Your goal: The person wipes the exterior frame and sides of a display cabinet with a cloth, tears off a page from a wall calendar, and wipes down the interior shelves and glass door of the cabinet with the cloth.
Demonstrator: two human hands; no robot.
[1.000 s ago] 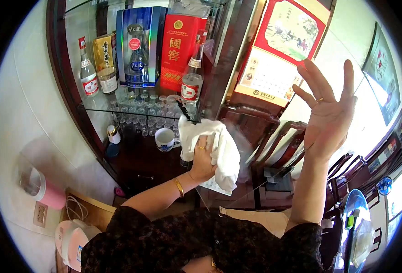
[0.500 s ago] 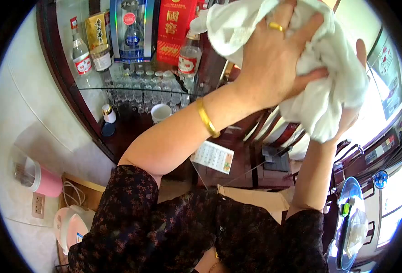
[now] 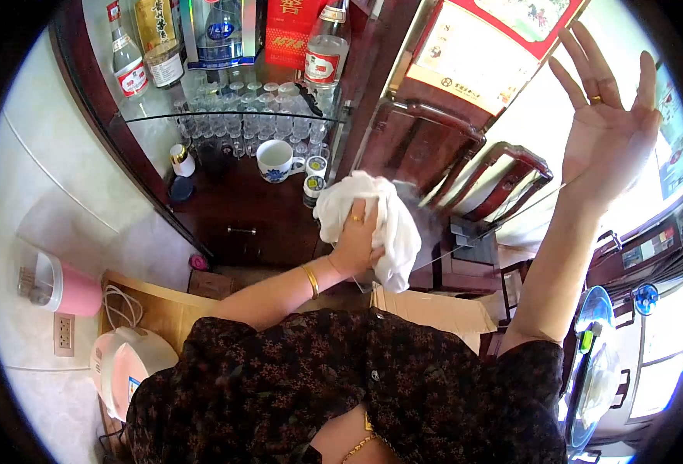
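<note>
My left hand (image 3: pixel 357 241), with a gold bracelet at its wrist, is closed around a bunched white cloth (image 3: pixel 394 224). The cloth is in front of a clear glass pane (image 3: pixel 504 213), whose thin edge runs up to the right; whether it presses on the glass I cannot tell. Raised at the upper right, my right hand (image 3: pixel 608 127) is open with its fingers spread, a ring on one finger. It is close to the pane, but contact is unclear. Just left of the cloth, inside the cabinet, are a white mug (image 3: pixel 277 162) with a blue pattern and two small jars (image 3: pixel 314 185).
A glass shelf (image 3: pixel 225 116) holds liquor bottles (image 3: pixel 327 54) and boxes, with several small stemmed glasses (image 3: pixel 268 100) below and around it. Dark wooden chairs (image 3: pixel 511 182) stand beyond the pane. A cardboard box (image 3: pixel 442 309) lies below, and a pink-and-white appliance (image 3: pixel 129 367) sits at lower left.
My left hand has moved down and left with the cloth, from high up to beside the mug. My right hand has come off the cloth and is now raised with spread fingers.
</note>
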